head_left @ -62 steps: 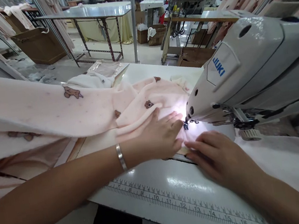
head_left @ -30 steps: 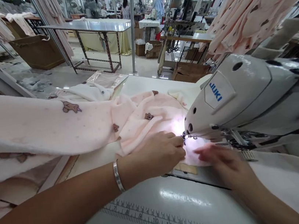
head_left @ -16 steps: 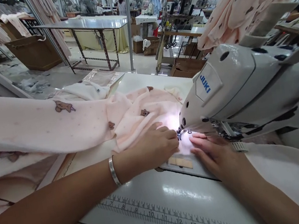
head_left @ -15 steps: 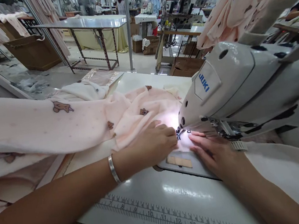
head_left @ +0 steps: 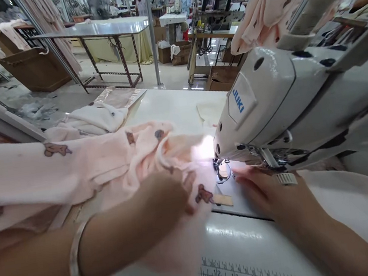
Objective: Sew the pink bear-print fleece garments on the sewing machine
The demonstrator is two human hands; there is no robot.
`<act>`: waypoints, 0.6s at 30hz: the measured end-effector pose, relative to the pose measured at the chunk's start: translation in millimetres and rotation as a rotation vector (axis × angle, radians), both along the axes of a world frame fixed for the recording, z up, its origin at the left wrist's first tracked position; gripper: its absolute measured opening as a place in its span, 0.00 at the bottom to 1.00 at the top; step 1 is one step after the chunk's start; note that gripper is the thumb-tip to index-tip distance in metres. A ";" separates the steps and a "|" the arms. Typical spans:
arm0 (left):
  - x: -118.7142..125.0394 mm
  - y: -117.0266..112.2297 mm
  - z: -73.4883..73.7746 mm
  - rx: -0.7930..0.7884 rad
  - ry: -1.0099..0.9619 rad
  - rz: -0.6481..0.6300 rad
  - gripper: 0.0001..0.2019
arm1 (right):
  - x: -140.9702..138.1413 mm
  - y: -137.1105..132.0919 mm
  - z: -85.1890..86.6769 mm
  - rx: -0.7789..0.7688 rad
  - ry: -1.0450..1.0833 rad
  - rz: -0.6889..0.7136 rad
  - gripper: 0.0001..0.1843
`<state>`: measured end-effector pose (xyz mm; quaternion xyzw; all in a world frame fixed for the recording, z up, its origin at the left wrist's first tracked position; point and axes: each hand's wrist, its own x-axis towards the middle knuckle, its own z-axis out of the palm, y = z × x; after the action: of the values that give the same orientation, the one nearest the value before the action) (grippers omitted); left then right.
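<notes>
My left hand [head_left: 164, 195], smeared by motion, is closed on pale pink fabric [head_left: 115, 161] printed with brown bears. The fabric spreads left across the table and hangs over its front edge below the hand. Its right edge lies beside the presser foot [head_left: 219, 167] of a white JUKI sewing machine [head_left: 264, 99], whose lamp glares on the cloth. Under the machine head, my right hand [head_left: 273, 189] rests with fingers stretched out on the metal bed, just right of the needle area. Its fingertips are partly shaded and hold nothing that I can see.
A printed ruler [head_left: 244, 275] runs along the table's front edge. White cloth [head_left: 95, 118] lies at the back left, with a cream scrap [head_left: 212, 111] behind the foot. Pink garments [head_left: 288, 0] hang behind the machine. Beyond stand a metal table [head_left: 100, 28] and cardboard boxes [head_left: 35, 69].
My left hand has moved left and toward me, drawing the pink fabric away from the presser foot and over the front edge. My right hand has stayed nearly in place; the view has shifted slightly.
</notes>
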<state>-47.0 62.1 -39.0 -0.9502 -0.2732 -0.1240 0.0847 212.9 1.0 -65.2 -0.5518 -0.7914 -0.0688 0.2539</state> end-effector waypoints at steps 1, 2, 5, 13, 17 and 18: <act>3.1 -12.4 -0.2 0.028 0.057 -0.018 0.23 | -6.0 -3.8 3.3 -0.028 -0.009 0.072 0.12; 7.4 -21.8 0.2 0.043 0.092 -0.040 0.27 | -12.5 -7.4 6.0 -0.069 -0.012 0.169 0.13; 19.9 -31.2 2.5 0.086 0.092 -0.084 0.30 | -29.0 -14.8 9.6 -0.160 -0.001 0.395 0.12; 21.4 -3.0 13.0 -0.120 0.131 -0.059 0.27 | -29.2 -10.4 0.7 -0.138 -0.055 0.312 0.13; 27.2 20.7 26.1 -0.195 0.051 -0.012 0.18 | -25.6 -8.8 -4.3 -0.136 -0.071 0.270 0.13; 28.5 25.9 26.7 -0.176 0.012 0.031 0.16 | -24.9 -9.0 -5.3 -0.139 -0.070 0.269 0.13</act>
<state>-18.5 88.0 -12.2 -0.9503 -0.2973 -0.0923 0.0047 188.0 -8.1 -70.5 -0.4542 -0.8694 0.0015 0.1944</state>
